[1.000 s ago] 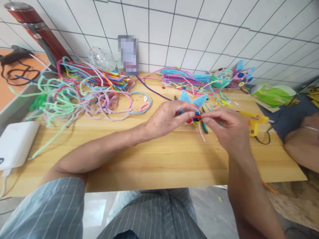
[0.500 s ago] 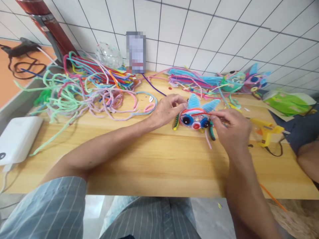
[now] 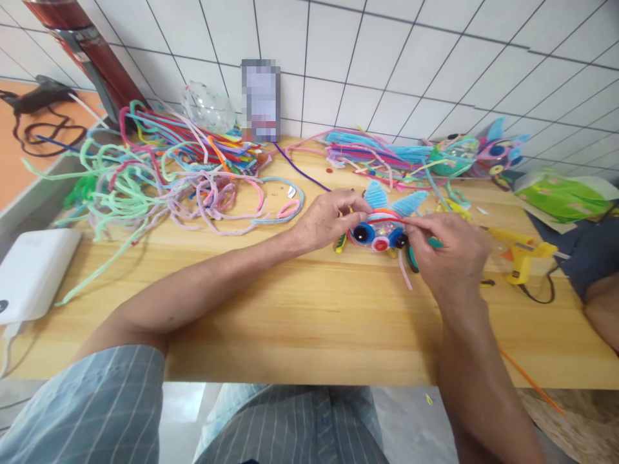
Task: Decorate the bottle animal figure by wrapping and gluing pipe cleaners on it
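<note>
A small pipe-cleaner animal head (image 3: pixel 382 231) with blue ears, dark button eyes and a red nose sits on the wooden table (image 3: pixel 300 309). My left hand (image 3: pixel 326 220) holds its left side. My right hand (image 3: pixel 447 251) pinches a red pipe cleaner (image 3: pixel 387 221) that runs across the top of the head. A pink pipe cleaner (image 3: pixel 403 270) hangs from under the head, and green-handled pliers (image 3: pixel 413 254) lie partly hidden under my right hand.
A tangled heap of coloured pipe cleaners (image 3: pixel 159 174) fills the back left. More pipe cleaners and finished figures (image 3: pixel 464 154) lie at the back right. A yellow glue gun (image 3: pixel 520 254) lies right of my hand. A white box (image 3: pixel 33 270) sits far left. Another person's arm (image 3: pixel 602 309) shows at the right edge.
The head has turned to show its face. My left hand has moved from the top of the head to its left side; my right hand keeps the red pipe cleaner.
</note>
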`<state>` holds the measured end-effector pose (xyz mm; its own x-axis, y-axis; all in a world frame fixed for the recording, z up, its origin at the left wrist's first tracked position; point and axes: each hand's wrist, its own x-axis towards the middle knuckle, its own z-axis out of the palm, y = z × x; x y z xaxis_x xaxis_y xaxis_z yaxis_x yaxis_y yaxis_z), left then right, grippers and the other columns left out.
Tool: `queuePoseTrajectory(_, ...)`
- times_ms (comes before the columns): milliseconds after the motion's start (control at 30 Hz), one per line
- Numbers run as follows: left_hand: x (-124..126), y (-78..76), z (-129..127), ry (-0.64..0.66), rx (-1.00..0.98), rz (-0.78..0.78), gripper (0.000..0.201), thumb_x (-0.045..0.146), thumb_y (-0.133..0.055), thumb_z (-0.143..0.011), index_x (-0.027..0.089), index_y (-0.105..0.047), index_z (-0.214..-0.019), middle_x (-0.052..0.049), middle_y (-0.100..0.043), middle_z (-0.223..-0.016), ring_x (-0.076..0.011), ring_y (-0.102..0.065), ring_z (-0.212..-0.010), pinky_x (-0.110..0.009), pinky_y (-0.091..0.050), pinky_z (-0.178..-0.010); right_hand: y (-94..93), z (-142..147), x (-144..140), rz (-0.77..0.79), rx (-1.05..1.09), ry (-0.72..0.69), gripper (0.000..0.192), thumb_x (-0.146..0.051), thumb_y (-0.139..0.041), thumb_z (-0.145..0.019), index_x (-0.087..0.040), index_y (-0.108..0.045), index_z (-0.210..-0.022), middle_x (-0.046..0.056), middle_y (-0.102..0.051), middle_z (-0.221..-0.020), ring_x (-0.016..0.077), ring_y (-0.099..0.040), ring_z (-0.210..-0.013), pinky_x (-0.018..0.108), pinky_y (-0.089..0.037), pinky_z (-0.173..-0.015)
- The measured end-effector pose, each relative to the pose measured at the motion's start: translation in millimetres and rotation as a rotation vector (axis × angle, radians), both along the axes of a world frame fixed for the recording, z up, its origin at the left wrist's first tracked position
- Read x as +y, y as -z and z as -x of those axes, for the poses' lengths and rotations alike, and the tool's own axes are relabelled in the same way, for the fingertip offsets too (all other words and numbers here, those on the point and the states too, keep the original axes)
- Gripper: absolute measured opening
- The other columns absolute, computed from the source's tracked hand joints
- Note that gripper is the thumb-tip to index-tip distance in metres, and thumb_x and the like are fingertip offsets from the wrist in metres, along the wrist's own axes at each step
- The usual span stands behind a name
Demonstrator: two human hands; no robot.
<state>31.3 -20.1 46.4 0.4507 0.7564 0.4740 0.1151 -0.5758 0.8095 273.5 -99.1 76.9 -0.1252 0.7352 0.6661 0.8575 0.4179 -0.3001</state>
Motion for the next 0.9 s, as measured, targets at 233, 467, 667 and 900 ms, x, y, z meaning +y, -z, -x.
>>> queuePoseTrajectory(233,1.5,5.6,-0.5,0.078,0.006,-0.133,0.02,0.018,-0.066,-0.103,0.023,-0.085,-0.107,-0.006,-0.078,-0.098,-0.0168,-0.072,-0.094,-0.03,-0.058,-0.087,-0.5,-2.0,-0.8,0.075,0.035,-0.012,0.017,-0.029,-0.068,-0.102,-0.036,-0.083,-0.099,0.005,-0.082,-0.091,0.0302,-0.077,-0.089,0.051,-0.061,-0.081)
queuePoseTrajectory(467,-0.1,6.2,-0.1,0.125,0.038,-0.23,0.028,0.022,-0.057,-0.11,0.025,-0.085,-0.112,-0.008,-0.077,-0.104,-0.0172,-0.073,-0.097,-0.031,-0.06,-0.09,3.7,-5.0,0.6,0.118,0.054,-0.042,0.023,-0.025,-0.065,-0.102,-0.036,-0.084,-0.105,0.007,-0.081,-0.095,0.0301,-0.077,-0.092,0.05,-0.062,-0.083)
queuePoseTrajectory(667,-0.7,6.4,-0.5,0.105,0.082,-0.25,0.029,0.025,-0.055,-0.111,0.026,-0.084,-0.112,-0.007,-0.077,-0.103,-0.0165,-0.073,-0.099,-0.029,-0.06,-0.09,8.3,-11.0,1.9,0.161,0.064,-0.015,0.018,-0.02,-0.066,-0.094,-0.03,-0.079,-0.102,0.004,-0.082,-0.094,0.0251,-0.075,-0.08,0.044,-0.062,-0.08)
queuePoseTrajectory(900,-2.1,5.7,-0.1,0.099,0.072,-0.232,0.029,0.03,-0.055,-0.112,0.026,-0.083,-0.11,-0.007,-0.077,-0.103,-0.0164,-0.074,-0.097,-0.029,-0.06,-0.087,11.2,-14.6,4.6,0.181,0.097,-0.024,0.015,-0.022,-0.066,-0.093,-0.031,-0.078,-0.096,0.004,-0.082,-0.09,0.0259,-0.075,-0.078,0.045,-0.062,-0.078)
